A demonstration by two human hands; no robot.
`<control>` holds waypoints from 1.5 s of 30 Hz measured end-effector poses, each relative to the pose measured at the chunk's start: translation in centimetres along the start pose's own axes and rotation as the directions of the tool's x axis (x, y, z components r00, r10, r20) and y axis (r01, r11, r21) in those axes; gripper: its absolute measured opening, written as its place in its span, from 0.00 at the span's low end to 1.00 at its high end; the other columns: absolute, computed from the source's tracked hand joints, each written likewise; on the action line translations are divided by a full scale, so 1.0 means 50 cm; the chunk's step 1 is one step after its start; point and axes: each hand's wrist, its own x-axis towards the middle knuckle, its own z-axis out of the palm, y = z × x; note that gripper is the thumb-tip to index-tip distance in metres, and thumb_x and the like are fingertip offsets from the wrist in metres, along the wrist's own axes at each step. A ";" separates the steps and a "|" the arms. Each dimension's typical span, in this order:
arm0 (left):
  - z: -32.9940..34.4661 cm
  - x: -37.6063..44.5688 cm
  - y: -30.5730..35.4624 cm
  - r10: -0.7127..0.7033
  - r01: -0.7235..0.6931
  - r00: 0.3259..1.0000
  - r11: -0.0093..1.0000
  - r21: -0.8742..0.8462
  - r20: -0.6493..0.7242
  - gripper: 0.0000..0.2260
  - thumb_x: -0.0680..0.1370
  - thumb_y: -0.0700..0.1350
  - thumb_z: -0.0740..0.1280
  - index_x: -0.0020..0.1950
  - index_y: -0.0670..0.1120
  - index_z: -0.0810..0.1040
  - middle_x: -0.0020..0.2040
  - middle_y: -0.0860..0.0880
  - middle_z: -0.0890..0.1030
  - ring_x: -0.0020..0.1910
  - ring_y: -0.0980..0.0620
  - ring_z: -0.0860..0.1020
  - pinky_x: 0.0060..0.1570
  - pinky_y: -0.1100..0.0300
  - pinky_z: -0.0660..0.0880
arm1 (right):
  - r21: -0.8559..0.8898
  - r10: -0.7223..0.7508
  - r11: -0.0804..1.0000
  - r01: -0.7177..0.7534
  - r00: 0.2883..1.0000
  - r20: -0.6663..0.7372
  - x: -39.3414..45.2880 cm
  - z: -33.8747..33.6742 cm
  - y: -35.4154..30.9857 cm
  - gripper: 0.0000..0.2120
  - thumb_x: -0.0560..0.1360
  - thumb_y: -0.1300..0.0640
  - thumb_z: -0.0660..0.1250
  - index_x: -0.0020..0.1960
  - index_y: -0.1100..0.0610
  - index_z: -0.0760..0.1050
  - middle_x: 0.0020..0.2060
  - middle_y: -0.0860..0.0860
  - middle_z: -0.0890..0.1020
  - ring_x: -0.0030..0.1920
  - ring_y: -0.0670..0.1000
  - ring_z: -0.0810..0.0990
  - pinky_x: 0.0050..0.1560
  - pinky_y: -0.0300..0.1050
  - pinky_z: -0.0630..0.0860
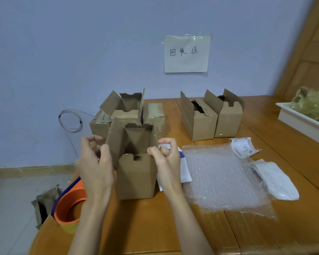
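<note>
While the small box [136, 178] stands upright on the counter [145, 229] near its front edge, both grips are on its raised top flaps. The left grip [95, 162] is curled round the left flap, thumb on the near face and fingers bent behind it. The right grip [166, 159] pinches the foot of the right flap at the box's upper right corner, narrow, with the forefinger hooked over the thumb. The near flap is folded down and shows a small cut-out slot.

Just behind stands a huddle of open boxes [125, 111], touching one another. Two more open boxes [210, 116] stand side by side further right, well apart from the huddle. A sheet of bubble wrap [223, 179] lies flat to the right of the small box, and a white envelope [184, 170] lies between them, partly under the right grip. A printed label [243, 147] and a white bag [276, 179] lie at the wrap's far right edge. An orange tape roll [70, 205] sits at the counter's left corner. A handwritten paper note [186, 54] is taped to the wall.
</note>
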 end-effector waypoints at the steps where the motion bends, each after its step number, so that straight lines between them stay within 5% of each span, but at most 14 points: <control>1: -0.001 -0.001 -0.009 -0.008 0.008 1.000 1.000 0.013 0.002 0.04 0.80 0.39 0.59 0.53 0.46 0.71 0.32 0.40 0.77 0.26 0.49 0.73 0.25 0.58 0.67 | -0.020 -0.002 1.000 0.002 1.000 0.001 0.000 0.001 0.007 0.16 0.65 0.52 0.68 0.50 0.53 0.69 0.25 0.47 0.65 0.30 0.45 0.66 0.33 0.38 0.67; 5: -0.005 0.003 -0.026 -0.027 0.026 1.000 0.999 0.046 0.005 0.03 0.80 0.42 0.60 0.52 0.47 0.72 0.33 0.41 0.78 0.29 0.42 0.74 0.28 0.46 0.73 | -0.054 0.013 0.998 -0.011 0.999 0.035 0.012 0.002 0.006 0.14 0.68 0.46 0.69 0.47 0.52 0.71 0.24 0.44 0.68 0.29 0.43 0.68 0.32 0.37 0.67; 7: -0.010 0.006 -0.027 -0.036 0.035 0.999 0.998 0.053 0.012 0.02 0.80 0.43 0.61 0.51 0.48 0.72 0.35 0.43 0.78 0.31 0.41 0.75 0.29 0.42 0.75 | 0.008 0.069 0.998 -0.069 0.996 -0.058 0.030 -0.012 0.007 0.16 0.74 0.41 0.66 0.44 0.54 0.74 0.27 0.44 0.69 0.30 0.45 0.68 0.33 0.41 0.66; 10: -0.016 0.005 -0.028 -0.049 0.047 0.999 0.996 0.073 0.023 0.02 0.79 0.45 0.61 0.51 0.49 0.72 0.38 0.48 0.79 0.35 0.47 0.77 0.34 0.40 0.77 | -0.314 0.019 0.944 -0.102 0.966 -0.258 0.068 -0.053 0.030 0.13 0.77 0.42 0.64 0.46 0.52 0.73 0.44 0.49 0.77 0.45 0.48 0.76 0.46 0.48 0.76; 12: -0.018 0.006 -0.028 -0.059 0.056 0.997 0.995 0.088 0.040 0.06 0.77 0.49 0.59 0.51 0.49 0.73 0.40 0.52 0.79 0.39 0.53 0.77 0.38 0.43 0.77 | -0.724 -0.023 0.669 -0.170 0.968 -0.248 0.083 -0.078 0.051 0.18 0.75 0.42 0.67 0.57 0.51 0.71 0.58 0.51 0.73 0.59 0.51 0.71 0.59 0.47 0.72; 14: -0.019 0.008 -0.025 -0.048 0.037 0.996 0.989 0.144 0.075 0.09 0.75 0.51 0.56 0.49 0.50 0.73 0.41 0.53 0.79 0.40 0.58 0.75 0.39 0.50 0.73 | -0.916 0.027 0.345 -0.203 0.978 -0.206 0.094 -0.089 0.071 0.32 0.73 0.38 0.67 0.69 0.55 0.64 0.65 0.54 0.69 0.64 0.54 0.67 0.62 0.46 0.66; 18: -0.023 0.012 -0.018 -0.027 0.002 0.993 0.976 0.218 0.113 0.11 0.74 0.51 0.53 0.50 0.52 0.73 0.44 0.51 0.80 0.40 0.56 0.75 0.41 0.54 0.71 | -0.953 0.066 0.203 -0.226 0.974 -0.217 0.098 -0.088 0.090 0.40 0.71 0.36 0.68 0.72 0.57 0.59 0.66 0.56 0.70 0.65 0.56 0.69 0.62 0.48 0.65; 21: -0.022 0.012 -0.016 -0.019 -0.008 0.992 0.977 0.212 0.125 0.11 0.75 0.51 0.53 0.54 0.56 0.71 0.47 0.54 0.79 0.43 0.52 0.77 0.46 0.48 0.76 | -0.945 0.005 0.270 -0.184 0.982 -0.189 0.105 -0.080 0.088 0.37 0.69 0.41 0.73 0.70 0.56 0.61 0.65 0.54 0.71 0.65 0.54 0.70 0.61 0.47 0.67; 25: -0.022 0.008 -0.014 0.046 -0.081 0.989 0.965 0.250 0.141 0.19 0.77 0.49 0.51 0.64 0.59 0.72 0.48 0.58 0.78 0.34 0.57 0.76 0.39 0.55 0.75 | -0.866 -0.023 0.486 -0.120 0.988 -0.150 0.110 -0.067 0.071 0.33 0.70 0.52 0.75 0.69 0.53 0.62 0.63 0.54 0.73 0.60 0.54 0.75 0.49 0.43 0.76; 28: -0.023 0.006 -0.015 0.058 -0.099 0.987 0.956 0.278 0.151 0.18 0.77 0.46 0.51 0.56 0.58 0.79 0.40 0.57 0.80 0.32 0.59 0.73 0.33 0.57 0.73 | -0.859 -0.087 0.509 -0.047 0.991 -0.105 0.113 -0.062 0.063 0.25 0.73 0.56 0.73 0.66 0.48 0.67 0.60 0.53 0.73 0.57 0.53 0.76 0.44 0.40 0.76; 32: -0.019 -0.001 -0.010 0.048 -0.100 0.984 0.946 0.308 0.173 0.12 0.78 0.47 0.57 0.48 0.56 0.80 0.44 0.58 0.81 0.37 0.58 0.75 0.34 0.60 0.71 | -0.775 -0.163 0.632 0.007 0.979 -0.124 0.113 -0.063 0.036 0.15 0.75 0.57 0.71 0.61 0.48 0.76 0.57 0.52 0.72 0.53 0.52 0.76 0.40 0.40 0.78; 36: -0.013 -0.005 -0.004 -0.007 -0.051 0.982 0.951 0.304 0.187 0.10 0.76 0.46 0.64 0.54 0.57 0.78 0.45 0.56 0.80 0.32 0.57 0.71 0.35 0.60 0.68 | -0.704 -0.387 0.698 0.131 0.896 -0.217 0.113 -0.061 -0.056 0.17 0.76 0.57 0.70 0.64 0.52 0.75 0.56 0.51 0.71 0.51 0.44 0.71 0.37 0.25 0.67; 40: -0.009 -0.006 0.009 -0.059 0.000 0.981 0.953 0.303 0.187 0.13 0.74 0.46 0.65 0.57 0.58 0.77 0.44 0.55 0.78 0.29 0.59 0.72 0.36 0.60 0.69 | -0.522 -0.571 0.763 0.380 0.776 -0.270 0.113 -0.031 -0.149 0.15 0.76 0.57 0.70 0.63 0.53 0.75 0.54 0.48 0.68 0.49 0.38 0.71 0.41 0.18 0.67; 45: -0.008 -0.010 0.009 -0.064 0.009 0.982 0.955 0.296 0.179 0.15 0.74 0.45 0.66 0.59 0.57 0.77 0.53 0.57 0.81 0.30 0.58 0.74 0.38 0.61 0.74 | -0.569 -0.509 0.706 0.421 0.861 0.005 0.124 0.014 -0.220 0.17 0.76 0.54 0.70 0.63 0.52 0.75 0.54 0.47 0.70 0.50 0.40 0.73 0.36 0.20 0.67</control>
